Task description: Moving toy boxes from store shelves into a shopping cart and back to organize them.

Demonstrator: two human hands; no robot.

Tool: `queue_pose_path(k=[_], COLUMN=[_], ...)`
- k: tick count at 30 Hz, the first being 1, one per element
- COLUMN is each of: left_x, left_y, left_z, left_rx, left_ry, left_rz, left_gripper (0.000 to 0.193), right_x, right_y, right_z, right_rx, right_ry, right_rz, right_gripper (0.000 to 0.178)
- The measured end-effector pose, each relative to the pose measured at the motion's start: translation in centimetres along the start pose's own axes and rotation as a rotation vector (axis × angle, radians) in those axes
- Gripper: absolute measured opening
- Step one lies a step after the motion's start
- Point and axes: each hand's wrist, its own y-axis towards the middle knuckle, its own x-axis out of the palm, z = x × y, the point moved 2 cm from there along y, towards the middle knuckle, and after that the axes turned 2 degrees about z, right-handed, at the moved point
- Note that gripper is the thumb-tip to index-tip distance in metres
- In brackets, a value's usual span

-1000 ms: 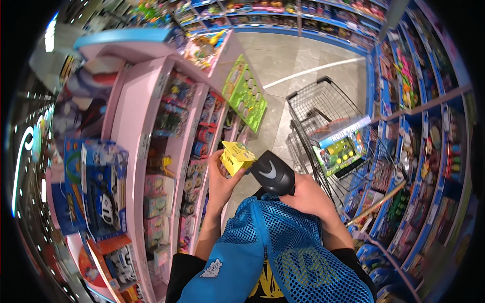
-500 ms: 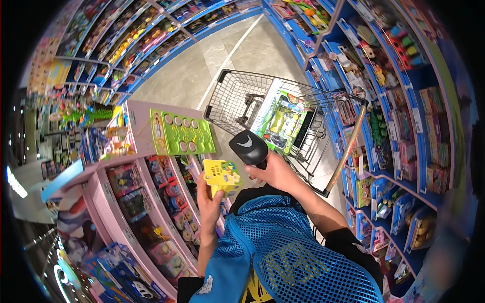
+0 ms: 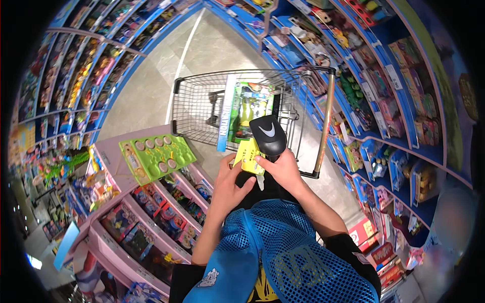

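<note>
Head camera: A right hand (image 3: 285, 170) grips a smooth black scanner (image 3: 268, 135), a fingertip touching the angular yellow box (image 3: 249, 160) between both hands; the left hand (image 3: 226, 186) curves beside it, grip unclear. Beyond stands a wire-mesh cart (image 3: 197, 103).

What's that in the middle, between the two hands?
In the head view, a small yellow box sits between the left hand and the right hand.

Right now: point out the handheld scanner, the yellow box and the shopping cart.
Black handheld scanner (image 3: 268, 136), head view: top of its casing.
Yellow box (image 3: 249, 162), head view: printed face.
Wire shopping cart (image 3: 326, 123), head view: handle bar.
</note>
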Motion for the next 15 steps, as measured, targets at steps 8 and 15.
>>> queue_pose_path(k=[8, 15], left_x=[2.2, 5.3], left_y=[5.0, 7.1], left_z=[-2.9, -5.9], left_rx=[0.058, -0.197], left_ry=[0.097, 0.007], left_rz=[-0.105, -0.222], left_gripper=[0.051, 0.050], right_x=[0.0, -1.2], right_y=[0.0, 1.1], right_z=[3.5, 7.8], right_rx=[0.005, 0.088], right_ry=[-0.140, -0.122], right_rz=[0.224, 0.318], right_gripper=[0.030, 0.026])
